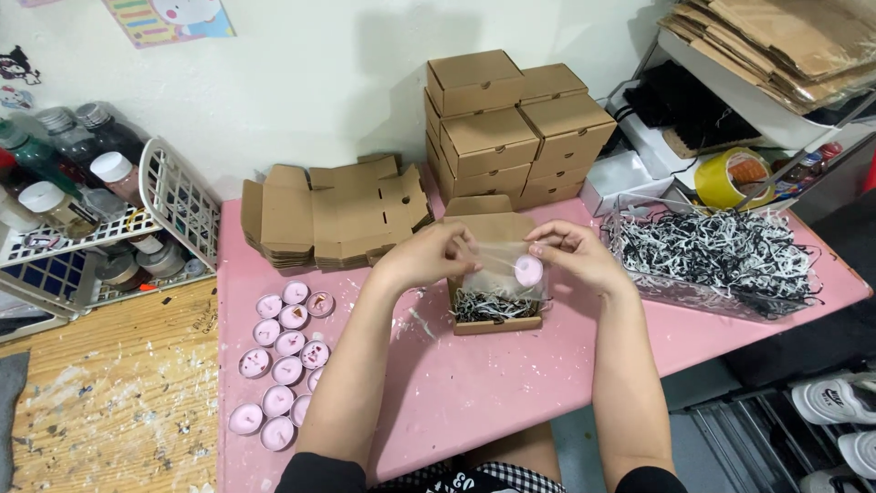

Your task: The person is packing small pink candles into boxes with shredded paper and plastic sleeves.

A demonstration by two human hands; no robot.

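Together, the left hand and right hand are pinching a clear plastic bag holding a round pink tealight candle, fingers closed on its top edge, above an open brown cardboard box of shredded black-and-white paper on the pink table.

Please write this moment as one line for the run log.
left hand: holds clear bag | right hand: holds same bag | pink candle inside | open box beneath
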